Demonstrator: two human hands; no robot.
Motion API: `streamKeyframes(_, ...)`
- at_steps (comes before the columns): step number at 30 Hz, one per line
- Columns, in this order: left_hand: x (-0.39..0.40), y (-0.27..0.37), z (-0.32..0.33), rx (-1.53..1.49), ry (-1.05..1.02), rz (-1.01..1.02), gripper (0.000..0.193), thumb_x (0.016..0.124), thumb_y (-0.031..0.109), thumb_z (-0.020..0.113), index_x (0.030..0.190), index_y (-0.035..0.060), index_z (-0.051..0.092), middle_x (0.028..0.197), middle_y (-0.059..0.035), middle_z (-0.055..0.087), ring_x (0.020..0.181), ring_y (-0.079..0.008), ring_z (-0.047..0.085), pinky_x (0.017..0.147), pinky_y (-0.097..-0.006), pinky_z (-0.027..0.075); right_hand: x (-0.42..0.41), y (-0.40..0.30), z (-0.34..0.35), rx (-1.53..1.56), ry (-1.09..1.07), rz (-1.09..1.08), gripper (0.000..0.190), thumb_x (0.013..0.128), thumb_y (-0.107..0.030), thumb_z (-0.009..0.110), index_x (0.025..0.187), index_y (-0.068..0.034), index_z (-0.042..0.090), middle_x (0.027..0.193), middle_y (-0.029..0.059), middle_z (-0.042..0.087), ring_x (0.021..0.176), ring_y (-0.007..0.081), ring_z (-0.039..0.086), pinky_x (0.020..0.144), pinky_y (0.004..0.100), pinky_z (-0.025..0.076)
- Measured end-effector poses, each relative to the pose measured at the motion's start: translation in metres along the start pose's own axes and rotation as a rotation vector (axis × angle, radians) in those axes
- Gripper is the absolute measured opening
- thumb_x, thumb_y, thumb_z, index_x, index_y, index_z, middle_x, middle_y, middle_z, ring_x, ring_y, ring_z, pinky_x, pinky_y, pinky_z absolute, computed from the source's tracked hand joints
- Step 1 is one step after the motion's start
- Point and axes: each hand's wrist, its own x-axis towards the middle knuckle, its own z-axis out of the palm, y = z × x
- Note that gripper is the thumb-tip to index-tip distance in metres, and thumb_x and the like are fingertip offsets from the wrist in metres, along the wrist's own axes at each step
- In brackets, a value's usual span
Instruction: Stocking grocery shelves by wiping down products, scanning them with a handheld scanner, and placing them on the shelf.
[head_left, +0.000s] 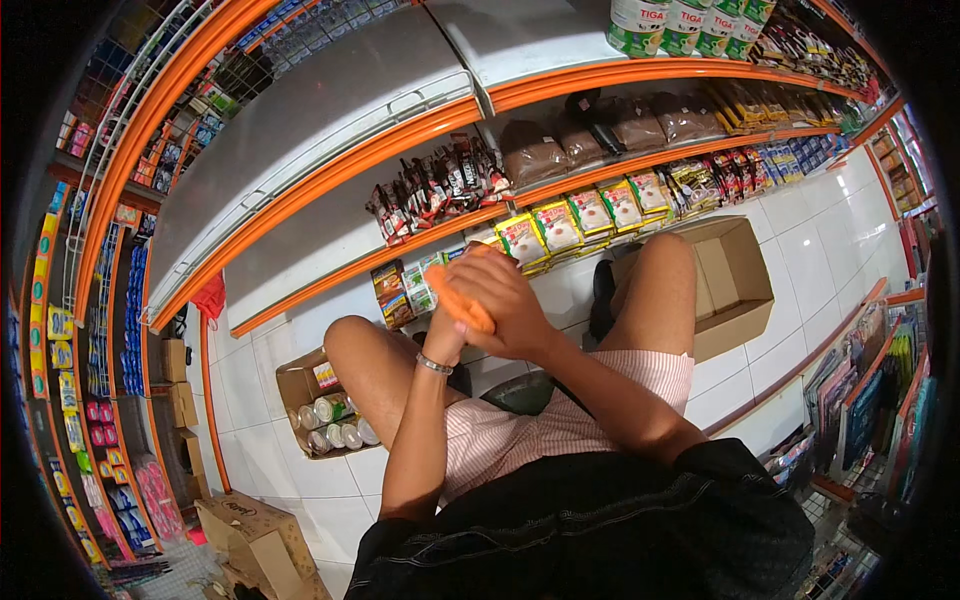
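My right hand (502, 300) is closed over a bunched orange cloth (461, 300), with the fingers curled on top. My left hand (445, 337), with a metal bracelet on its wrist, meets it from below. Cloth and right hand cover most of its fingers, so its grip is hidden. A dark reddish edge of some object (516, 259) peeks out beyond my right knuckles; what it is cannot be told. Just past my hands, coffee sachets (390, 289) and Good Day packets (556, 227) line the lowest shelf.
Orange-edged shelving (360, 161) runs across in front, its middle tier holding Nescafe sachets (457, 176) and bags of brown powder (532, 154). A carton of cans (330, 412) stands by my left knee. Behind my right knee is an open cardboard box (724, 277). Another carton (259, 540) lies lower left.
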Motion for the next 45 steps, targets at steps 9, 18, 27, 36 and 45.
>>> streamKeyframes(9,0.002,-0.003,0.009,0.411,0.098,-0.087,0.021,0.101,0.016,0.045,0.108,-0.0012,0.055,0.095,-0.0049,0.060,0.081,-0.0090,0.054,0.067,-0.0270,0.046,0.008,0.016,0.003,0.058,0.089,0.300,0.045,0.080,-0.029,0.068,0.112,0.002,0.062,0.120,0.0180,0.062,0.117,0.0350,0.055,0.106,0.0474,0.038)
streamKeyframes(18,-0.007,0.012,0.008,-0.203,0.129,-0.260,0.038,0.101,0.020,0.043,0.135,0.0048,0.046,0.123,-0.0075,0.059,0.107,-0.0177,0.061,0.091,-0.0325,0.052,-0.005,-0.011,0.003,0.018,-0.028,0.106,0.050,0.085,-0.025,0.063,0.124,0.004,0.055,0.135,0.0215,0.052,0.132,0.0386,0.042,0.114,0.0511,0.025)
streamKeyframes(27,-0.005,0.018,0.005,-0.739,-0.016,-0.295,0.035,0.103,0.019,0.038,0.133,0.0063,0.049,0.126,-0.0081,0.060,0.115,-0.0199,0.060,0.097,-0.0344,0.051,-0.010,-0.020,0.011,-0.111,-0.113,0.040,0.056,0.085,-0.027,0.062,0.129,0.005,0.052,0.144,0.0230,0.043,0.140,0.0404,0.032,0.115,0.0545,0.022)
streamKeyframes(36,0.010,0.004,-0.005,-1.205,-0.303,-0.207,0.042,0.103,0.023,0.028,0.135,0.0023,0.047,0.134,-0.0150,0.055,0.123,-0.0280,0.055,0.105,-0.0421,0.045,-0.010,-0.012,0.015,-0.089,-0.079,0.190,0.057,0.085,-0.037,0.059,0.125,0.003,0.056,0.137,0.0192,0.051,0.135,0.0371,0.039,0.115,0.0524,0.021)
streamKeyframes(45,0.010,0.019,-0.010,-1.204,-0.268,-0.178,0.043,0.102,0.023,0.027,0.130,0.0005,0.052,0.127,-0.0150,0.060,0.113,-0.0287,0.061,0.095,-0.0419,0.053,-0.012,0.020,0.017,-0.120,-0.056,0.000,0.053,0.085,-0.032,0.062,0.128,-0.002,0.056,0.140,0.0170,0.051,0.132,0.0369,0.045,0.112,0.0480,0.030)
